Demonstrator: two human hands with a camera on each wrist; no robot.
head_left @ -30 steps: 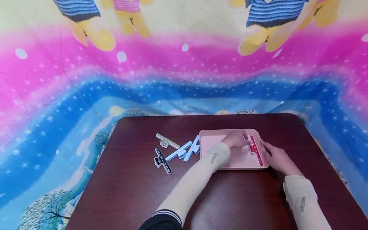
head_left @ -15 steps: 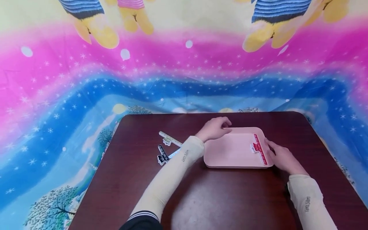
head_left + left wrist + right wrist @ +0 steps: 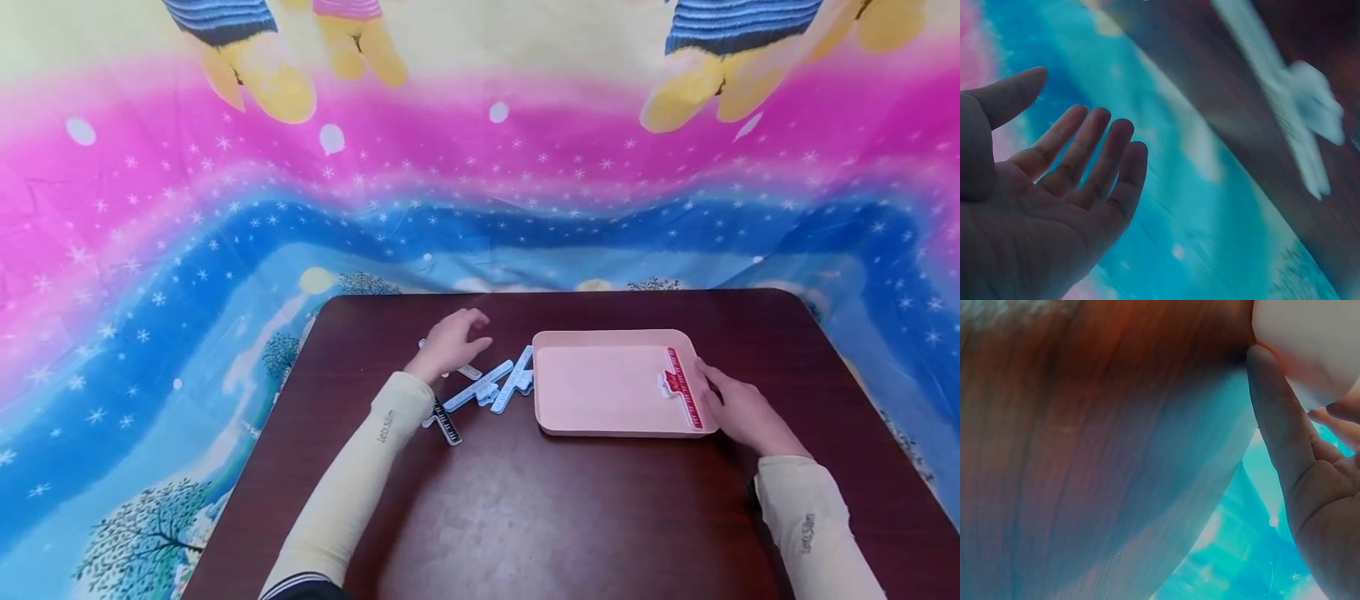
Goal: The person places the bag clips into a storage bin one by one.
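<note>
My left hand (image 3: 453,340) hovers over the clips on the left side of the table, fingers loosely bent and holding nothing. Partly hidden under it lies a pale yellow-green ruler-shaped clip (image 3: 470,372); a blurred pale clip (image 3: 1300,119) shows in the left wrist view. Beside the wrist is a black piano-key clip (image 3: 447,423), partly covered by the sleeve. Two light blue clips (image 3: 480,387) lie between this hand and a pink tray (image 3: 615,432). Inside the tray, along its right side, rests a red clip (image 3: 682,387). My right hand (image 3: 742,412) touches the tray's right wall with extended fingers.
The dark brown table (image 3: 570,517) has a rounded back edge. Behind it hangs a colourful cloth (image 3: 480,183) with snowflakes and cartoon figures, close to the table's far side. One blue clip lies right at the tray's left wall.
My left hand has moved left, out of the tray and over the loose clips, leaving the red clip lying in the tray. My right hand stays at the tray's right side.
</note>
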